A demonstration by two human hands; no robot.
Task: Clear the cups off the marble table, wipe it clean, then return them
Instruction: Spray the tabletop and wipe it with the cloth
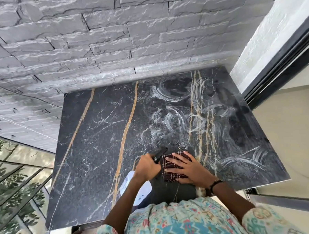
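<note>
Marble table (91, 156): right hand (187, 168) fingers (177, 157) spread flat on cloth (171, 171).

A grey rough stone-brick wall (110, 38) is seen behind. A dark-framed window (281, 56) stands at the right, a glass panel (13, 178) reflecting leaves at the left. Pale floor (294, 145) is shown at the right.

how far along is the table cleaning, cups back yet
Cups are off: none show on the marble table. Wiping is in hand: the right hand presses a dark cloth flat, the left hand grips a spray bottle, and smear arcs cover the right half. Left: wipe the rest, return the cups.
</note>
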